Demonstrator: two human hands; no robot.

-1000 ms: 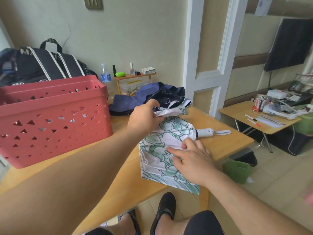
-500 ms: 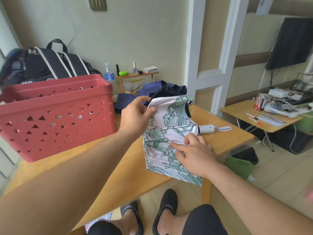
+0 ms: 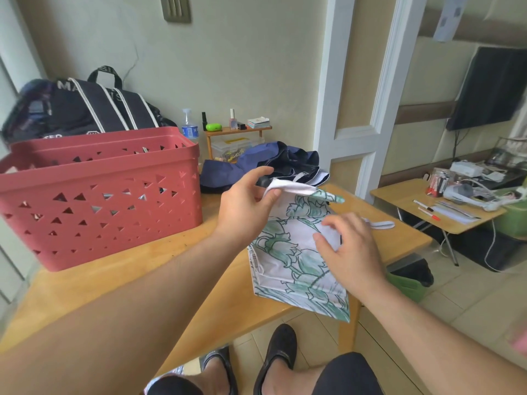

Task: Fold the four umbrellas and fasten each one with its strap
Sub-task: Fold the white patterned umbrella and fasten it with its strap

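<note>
Change: since half a second earlier, the right hand (image 3: 352, 252) had lifted its fingers off the fabric and drifted toward 3 o'clock, while the left hand (image 3: 245, 206) had raised the cloth's top corner slightly higher.
Basket: a red basket (image 3: 99, 201) with triangular holes stood on the wooden surface (image 3: 142, 280) at 9 o'clock.
Left grip: thumb and fingers pinched the upper white edge of the floral umbrella (image 3: 293, 260), holding it off the surface.
Floral umbrella: white with green leaf print, folded in flat pleats, it lay at the centre, its lower end overhanging the near edge at 5 o'clock.
Navy umbrella: a crumpled navy umbrella (image 3: 256, 163) lay behind, at 12 o'clock.
Right grip: fingers loosely spread and curved over the cloth's middle; whether they touched it, I cannot tell.
Wrist loop: a white wrist loop (image 3: 382, 224) poked out just past the right hand at 3 o'clock.
</note>
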